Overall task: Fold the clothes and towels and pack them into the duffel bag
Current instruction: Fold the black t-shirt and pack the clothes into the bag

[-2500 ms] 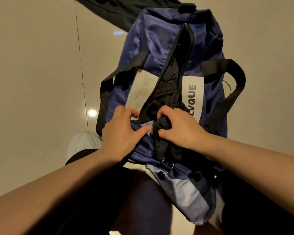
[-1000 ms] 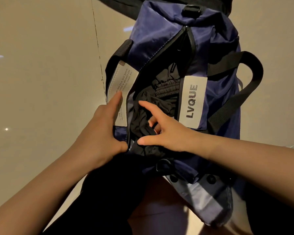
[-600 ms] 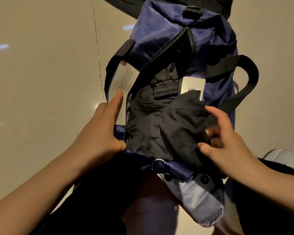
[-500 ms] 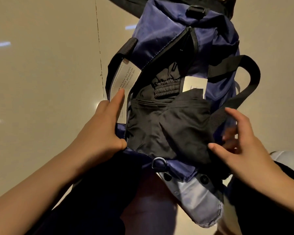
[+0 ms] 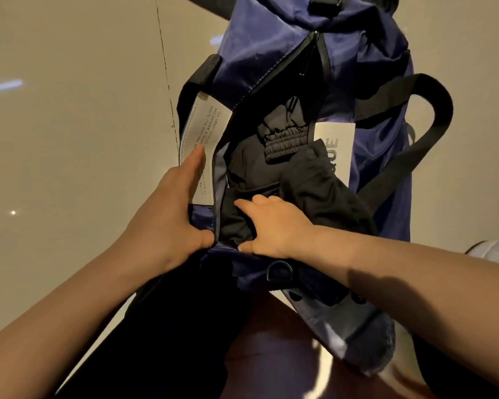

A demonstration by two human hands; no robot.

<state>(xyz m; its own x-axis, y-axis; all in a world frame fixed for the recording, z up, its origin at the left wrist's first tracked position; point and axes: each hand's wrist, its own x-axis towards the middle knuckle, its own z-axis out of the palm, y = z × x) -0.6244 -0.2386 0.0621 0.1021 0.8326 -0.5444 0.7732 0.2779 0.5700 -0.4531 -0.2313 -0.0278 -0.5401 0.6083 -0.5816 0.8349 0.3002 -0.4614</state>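
- Nearest the camera, the person's dark-clad legs point(image 5: 185, 341) sit under the near end of the blue duffel bag point(image 5: 271, 44), whose long axis runs straight away from the body across the pale tiled floor point(image 5: 69, 139).
- At the near end of the open mouth, the right hand point(image 5: 274, 226) lies on the black garment point(image 5: 323, 194); its fingers curl over the cloth and press it down into the bag, thumb along the near rim. The grip looks like a push with bent fingers more than a pinch, though the fingertips are partly buried in cloth.
- Just to the left, the left hand point(image 5: 170, 214) holds the bag's left edge: thumb hooked over the rim, forefinger stretched along the white label point(image 5: 205, 145), pulling the mouth wide.
- The garment's loose bulk lies to the right of the right hand and beyond it, heaped over the right rim and covering part of the white logo patch point(image 5: 333, 142). The right hand is the nearer one, so tucking likely means sweeping that mound leftward and down.
- Farther in, an elastic waistband point(image 5: 285, 139) of a packed dark piece fills the middle.
- Beyond, the zipper point(image 5: 317, 47) is closed at the far end; the right strap point(image 5: 415, 131) loops outside, clear of the opening.
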